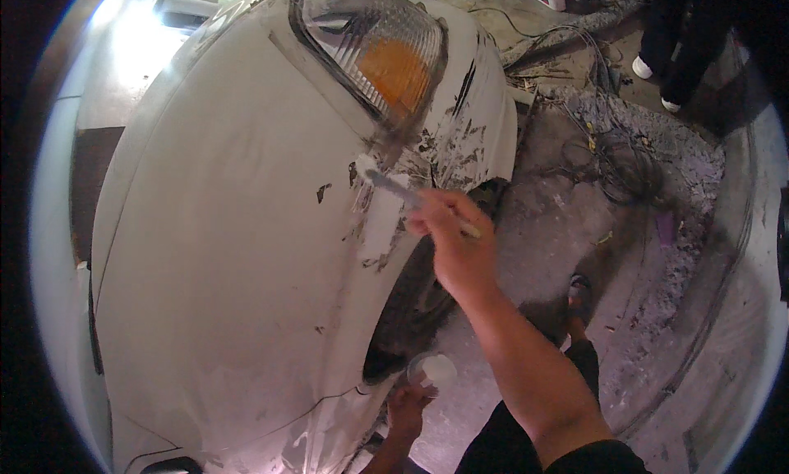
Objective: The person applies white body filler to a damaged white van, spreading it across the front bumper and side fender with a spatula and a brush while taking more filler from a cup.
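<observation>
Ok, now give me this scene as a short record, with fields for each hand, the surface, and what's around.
Right hand: holds a brush by its handle; hand
Brush tip: white, at the panel between headlight and wheel opening; contact hard to confirm
Left hand: lower in view, holds a round cup; hand
Cup contents: white material
Surface: white car, with dark scuffs and white patches below the headlight
Nearby: coiled cables on the floor
Other person: dark-clad legs, white shoes, upper right
</observation>
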`<state>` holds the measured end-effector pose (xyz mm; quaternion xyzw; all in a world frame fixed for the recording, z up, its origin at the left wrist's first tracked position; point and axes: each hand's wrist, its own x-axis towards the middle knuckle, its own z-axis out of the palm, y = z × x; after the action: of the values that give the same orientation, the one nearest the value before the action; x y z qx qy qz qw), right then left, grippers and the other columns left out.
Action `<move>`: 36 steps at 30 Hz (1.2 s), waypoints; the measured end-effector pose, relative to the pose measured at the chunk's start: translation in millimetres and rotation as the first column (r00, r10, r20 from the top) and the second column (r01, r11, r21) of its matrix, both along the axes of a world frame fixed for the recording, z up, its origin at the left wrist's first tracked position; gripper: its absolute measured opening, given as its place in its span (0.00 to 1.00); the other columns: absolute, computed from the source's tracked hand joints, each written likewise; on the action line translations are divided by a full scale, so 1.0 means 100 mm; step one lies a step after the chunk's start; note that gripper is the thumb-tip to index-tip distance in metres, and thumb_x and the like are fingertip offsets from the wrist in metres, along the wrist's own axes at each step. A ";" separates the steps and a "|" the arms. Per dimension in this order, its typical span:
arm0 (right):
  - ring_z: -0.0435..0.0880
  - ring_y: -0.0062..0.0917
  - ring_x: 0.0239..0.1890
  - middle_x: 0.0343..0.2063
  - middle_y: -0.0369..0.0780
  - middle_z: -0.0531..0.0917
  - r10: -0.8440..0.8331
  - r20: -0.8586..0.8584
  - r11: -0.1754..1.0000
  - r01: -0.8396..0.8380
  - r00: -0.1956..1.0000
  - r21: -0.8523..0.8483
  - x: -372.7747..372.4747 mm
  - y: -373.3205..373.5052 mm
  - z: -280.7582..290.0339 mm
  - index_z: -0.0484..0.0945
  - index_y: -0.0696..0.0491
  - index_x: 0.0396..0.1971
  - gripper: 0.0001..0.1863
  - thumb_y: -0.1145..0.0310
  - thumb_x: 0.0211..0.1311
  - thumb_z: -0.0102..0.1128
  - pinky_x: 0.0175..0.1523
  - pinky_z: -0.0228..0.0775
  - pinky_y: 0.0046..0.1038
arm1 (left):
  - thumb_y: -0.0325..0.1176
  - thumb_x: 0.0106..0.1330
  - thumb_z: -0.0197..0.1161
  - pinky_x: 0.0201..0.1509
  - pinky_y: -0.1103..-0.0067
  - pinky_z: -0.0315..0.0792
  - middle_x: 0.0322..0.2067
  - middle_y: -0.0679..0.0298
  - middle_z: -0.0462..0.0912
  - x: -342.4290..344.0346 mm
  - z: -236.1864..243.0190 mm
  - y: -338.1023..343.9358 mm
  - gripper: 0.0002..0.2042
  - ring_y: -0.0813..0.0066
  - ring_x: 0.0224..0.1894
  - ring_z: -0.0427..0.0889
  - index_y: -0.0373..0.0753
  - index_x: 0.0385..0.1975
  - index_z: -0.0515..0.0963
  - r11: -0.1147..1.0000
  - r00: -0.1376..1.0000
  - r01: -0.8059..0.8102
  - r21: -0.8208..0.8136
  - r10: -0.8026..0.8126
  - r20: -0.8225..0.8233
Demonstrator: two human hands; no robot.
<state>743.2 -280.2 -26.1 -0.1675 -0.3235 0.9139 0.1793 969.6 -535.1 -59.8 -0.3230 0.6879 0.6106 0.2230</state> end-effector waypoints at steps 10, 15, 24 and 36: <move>0.77 0.15 0.30 0.27 0.37 0.79 0.033 -0.036 0.998 -0.031 0.999 0.062 -0.01 0.02 0.05 0.77 0.59 0.37 0.11 0.67 0.61 0.57 0.37 0.69 0.19 | 0.29 0.63 0.55 0.48 0.68 0.75 0.45 0.57 0.76 -0.03 0.08 0.18 0.10 0.66 0.42 0.78 0.32 0.41 0.76 0.979 0.986 0.149 -0.136 -0.157 -0.054; 0.76 0.14 0.29 0.26 0.36 0.79 0.237 -0.025 0.948 -0.226 0.971 0.222 0.13 -0.03 0.07 0.77 0.59 0.35 0.11 0.66 0.59 0.58 0.36 0.69 0.20 | 0.28 0.63 0.55 0.48 0.66 0.74 0.50 0.55 0.74 0.04 -0.01 0.06 0.06 0.63 0.44 0.78 0.36 0.35 0.76 0.999 1.000 0.001 -0.033 -0.002 -0.031; 0.75 0.14 0.29 0.25 0.36 0.79 0.216 -0.023 0.957 -0.207 0.976 0.204 0.15 -0.04 0.11 0.77 0.59 0.35 0.10 0.69 0.59 0.58 0.35 0.69 0.20 | 0.29 0.63 0.55 0.50 0.66 0.72 0.48 0.57 0.75 0.10 -0.06 -0.02 0.07 0.61 0.45 0.77 0.37 0.38 0.75 0.996 0.998 -0.058 0.063 0.060 -0.032; 0.81 0.29 0.32 0.30 0.43 0.81 0.066 -0.168 0.863 0.028 0.984 0.505 0.21 0.00 0.18 0.78 0.57 0.36 0.10 0.70 0.54 0.59 0.38 0.72 0.29 | 0.28 0.61 0.57 0.48 0.66 0.73 0.55 0.54 0.69 0.13 -0.08 -0.03 0.02 0.62 0.42 0.79 0.37 0.30 0.74 0.999 1.000 0.020 0.038 -0.019 -0.022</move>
<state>764.5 -279.9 -8.2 -0.0284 -0.5355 0.8104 0.2362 982.5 -537.8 -67.5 -0.3053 0.6817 0.6247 0.2277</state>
